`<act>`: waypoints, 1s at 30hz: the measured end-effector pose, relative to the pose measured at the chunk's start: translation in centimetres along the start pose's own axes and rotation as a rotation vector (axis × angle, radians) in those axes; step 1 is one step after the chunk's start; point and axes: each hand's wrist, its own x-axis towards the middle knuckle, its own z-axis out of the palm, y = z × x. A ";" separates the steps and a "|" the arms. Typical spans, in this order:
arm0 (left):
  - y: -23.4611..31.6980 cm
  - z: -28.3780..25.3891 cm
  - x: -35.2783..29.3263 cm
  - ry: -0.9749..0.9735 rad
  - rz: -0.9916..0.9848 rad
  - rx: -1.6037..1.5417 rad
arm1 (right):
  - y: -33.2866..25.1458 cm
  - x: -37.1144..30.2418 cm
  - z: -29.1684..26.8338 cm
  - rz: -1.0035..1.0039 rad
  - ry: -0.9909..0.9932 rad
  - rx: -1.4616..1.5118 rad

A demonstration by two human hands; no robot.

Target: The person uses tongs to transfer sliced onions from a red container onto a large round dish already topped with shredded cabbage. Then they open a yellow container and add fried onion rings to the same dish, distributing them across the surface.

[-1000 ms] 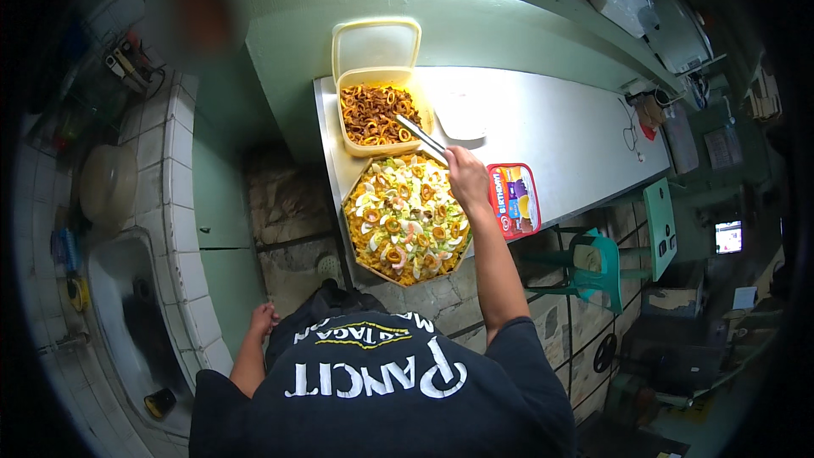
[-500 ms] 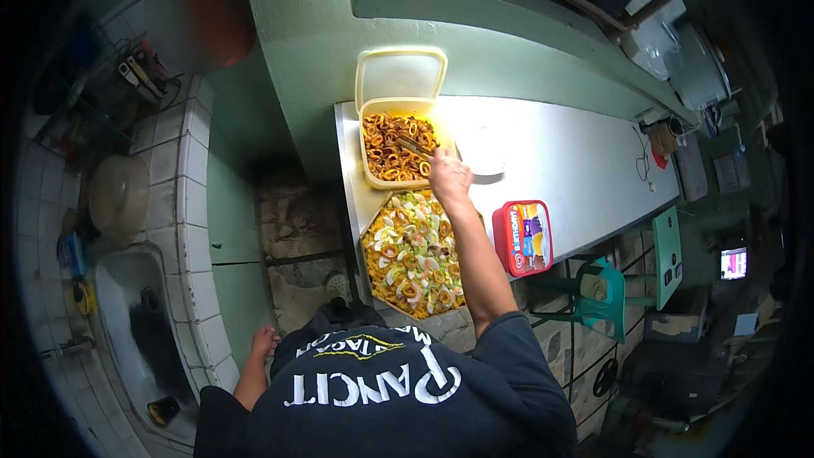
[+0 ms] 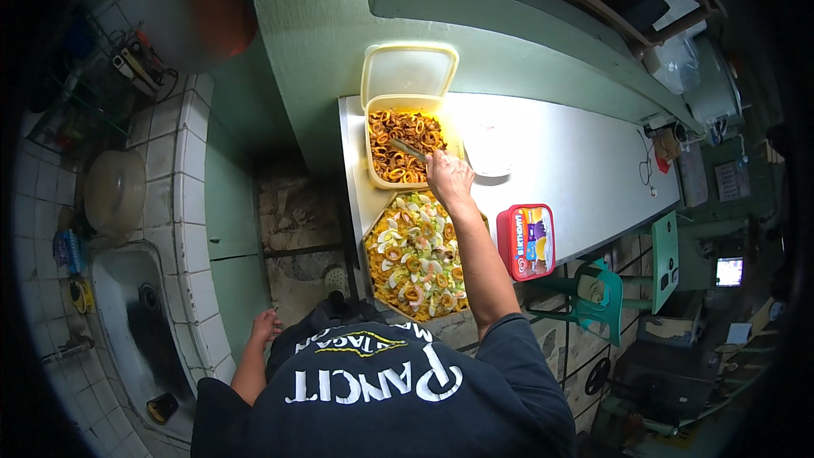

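My right hand (image 3: 449, 176) is closed round metal tongs (image 3: 409, 149), reaching into a yellow plastic tub (image 3: 370, 171). Brown-orange squid rings (image 3: 400, 131) in sauce fill the tub, and its pale lid (image 3: 409, 70) leans up against the wall behind. Directly in front of the tub lies an octagonal tray of yellow noodles (image 3: 414, 259), topped with squid rings, sliced egg, shrimp and chopped greens. My forearm passes over the tray's right side. Low at my left side is my left hand (image 3: 267, 325), with curled fingers; whatever they may hold is hidden.
A red-rimmed rectangular tub (image 3: 530, 242) stands on the white table (image 3: 585, 161), right of my forearm. Beside the yellow tub is a white plate (image 3: 489, 153). A green plastic chair (image 3: 598, 297) is at the table's right edge. Left are a sink (image 3: 127, 288) and tiled counter (image 3: 188, 203).
The tongs have shifted slightly left within the squid rings, and my right hand has turned a little with them. The camera view has moved slightly. My left hand stays low, a little higher.
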 end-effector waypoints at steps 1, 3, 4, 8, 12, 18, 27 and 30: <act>0.0 0.0 -0.1 -0.008 0.009 -0.017 | -0.3 0.0 0.1 -0.004 0.002 -0.003; -0.2 -0.1 -0.1 0.008 -0.021 0.008 | -0.3 0.0 0.0 0.011 -0.055 0.020; -0.4 -0.2 -0.1 -0.003 -0.011 -0.013 | -0.2 -0.1 -0.2 0.024 -0.078 0.014; -1.4 -0.3 0.4 -0.007 -0.004 -0.022 | 0.8 0.4 -0.8 0.012 -0.037 0.006; -2.0 -0.2 0.8 -0.013 0.016 -0.035 | 1.0 2.8 0.1 0.008 0.060 0.012; -2.8 -0.4 0.5 0.022 -0.018 -0.015 | 0.2 4.1 1.0 -0.036 0.082 -0.029; -5.2 -0.4 1.6 0.019 0.061 -0.019 | 2.1 -0.7 -4.8 0.062 0.177 0.071; -4.4 -0.4 1.5 0.021 0.018 0.069 | 3.0 -2.6 -5.7 0.070 0.226 0.148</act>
